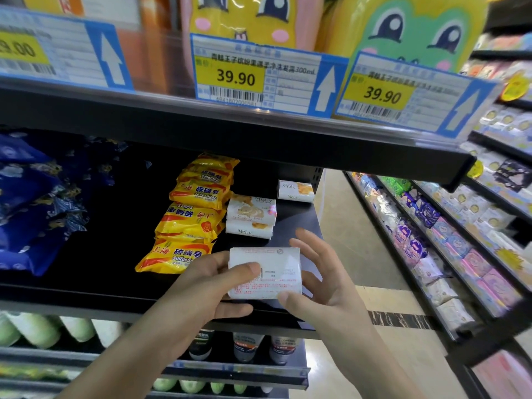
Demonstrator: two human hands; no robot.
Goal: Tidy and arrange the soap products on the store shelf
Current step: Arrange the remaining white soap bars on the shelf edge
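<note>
Over the front lip of the dark middle shelf (86, 295), at about six o'clock in the view, we hold a white soap bar (266, 273) in its wrapper, printed back turned up toward us with red small print and a barcode showing. Our left hand (207, 289) grips its left edge, thumb laid across the top face and fingers curled beneath, while our right hand (319, 283) pinches the lower right corner with the thumb and cups the right edge, its fingers spread loosely upward behind the pack. At twelve o'clock from the held bar, just beyond it on the shelf, sit two stacked white Mel.y bars (251, 217), and farther back toward one o'clock a single white bar (295, 191) lies alone, well apart from the stack. At ten to eleven o'clock a row of yellow sulfur soap packs (190, 217) runs from the shelf front to the back, touching the white stack on its left side. Far off at nine o'clock lie dark blue packets (31, 197). Above, at twelve o'clock, price tags reading 39.90 (236, 77) hang on the upper shelf edge. Below, at six o'clock, tubes (249, 347) stand on the lower shelf.
</note>
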